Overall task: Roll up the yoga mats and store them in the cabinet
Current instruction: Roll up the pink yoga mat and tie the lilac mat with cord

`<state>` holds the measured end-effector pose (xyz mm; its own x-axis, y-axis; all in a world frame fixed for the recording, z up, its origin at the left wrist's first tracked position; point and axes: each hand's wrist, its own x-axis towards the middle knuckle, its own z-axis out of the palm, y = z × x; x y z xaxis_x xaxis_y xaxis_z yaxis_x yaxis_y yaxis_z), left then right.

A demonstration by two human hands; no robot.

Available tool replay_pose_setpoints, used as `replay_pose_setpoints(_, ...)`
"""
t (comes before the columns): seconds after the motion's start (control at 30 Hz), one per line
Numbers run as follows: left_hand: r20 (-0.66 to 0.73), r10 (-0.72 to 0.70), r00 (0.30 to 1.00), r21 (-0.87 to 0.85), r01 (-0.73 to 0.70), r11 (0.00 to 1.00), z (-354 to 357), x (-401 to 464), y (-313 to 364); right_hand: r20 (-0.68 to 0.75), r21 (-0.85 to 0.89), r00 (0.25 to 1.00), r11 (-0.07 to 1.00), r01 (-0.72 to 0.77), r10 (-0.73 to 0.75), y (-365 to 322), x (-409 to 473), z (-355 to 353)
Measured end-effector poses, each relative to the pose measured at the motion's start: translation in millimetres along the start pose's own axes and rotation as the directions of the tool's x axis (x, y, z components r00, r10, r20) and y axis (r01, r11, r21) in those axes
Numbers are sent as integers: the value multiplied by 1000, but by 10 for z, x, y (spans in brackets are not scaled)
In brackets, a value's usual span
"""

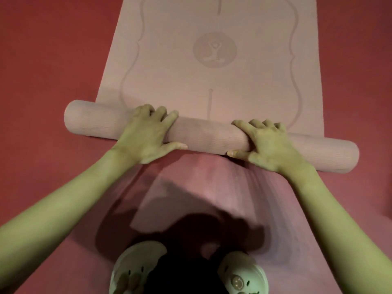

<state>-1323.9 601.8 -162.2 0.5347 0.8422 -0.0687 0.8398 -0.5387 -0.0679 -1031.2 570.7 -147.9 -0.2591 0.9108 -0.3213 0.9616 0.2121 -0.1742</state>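
A pale pink yoga mat lies on the red floor, its near end wound into a thick roll that runs slightly askew from left to lower right. My left hand grips the roll left of centre, fingers curled over the top and thumb on the near side. My right hand grips it right of centre in the same way. The flat part stretches away from me, printed with a round figure emblem and curved guide lines.
The red floor surrounds the mat on both sides. A second, darker pink mat lies flat under me. My two light shoes stand on it at the bottom edge. No cabinet is in view.
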Motion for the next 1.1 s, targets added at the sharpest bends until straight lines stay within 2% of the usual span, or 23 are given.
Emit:
replay_pose_setpoints(0.13, 57, -21, 998, -87, 26, 996, 22, -358, 125, 143, 73, 989, 997, 15, -26, -93, -233, 57)
replay_pose_setpoints(0.23, 41, -34, 999, -143, 39, 989, 52, -496, 170, 193, 110, 981, 994, -2, -19, -148, -282, 110)
replay_pose_setpoints(0.33, -13, -34, 999, -95, 32, 995, 57, -543, 261, 227, 170, 974, 984, -47, 8, -138, -213, 58)
replay_pose_setpoints(0.47, 51, -34, 998, -16, 35, 999, 129, -544, 299, 296, 260, 955, 961, -93, 13, -121, -142, -14)
replay_pose_setpoints(0.53, 82, -46, 996, -30, 49, 998, 118, -458, 267, 254, 264, 967, 960, -93, 24, -129, -161, 2)
replay_pose_setpoints(0.67, 198, -66, 978, -44, 76, 996, 1, -169, 159, -55, 192, 994, 978, -85, 97, -208, -349, 155)
replay_pose_setpoints(0.77, 242, -38, 969, -145, 75, 987, -29, -32, 58, -165, 123, 976, 985, -120, 139, -316, -417, 348)
replay_pose_setpoints(0.87, 183, -80, 980, -211, 119, 970, -14, -22, 78, -207, 64, 965, 986, -154, 164, -287, -279, 399)
replay_pose_setpoints(1.0, 92, -186, 978, -148, 198, 969, 72, -187, 271, -160, 57, 966, 979, -194, 201, -167, 21, 262)
replay_pose_setpoints(1.1, 87, -219, 972, -167, 231, 959, 136, -195, 247, -165, 68, 963, 976, -206, 215, -146, 163, 223)
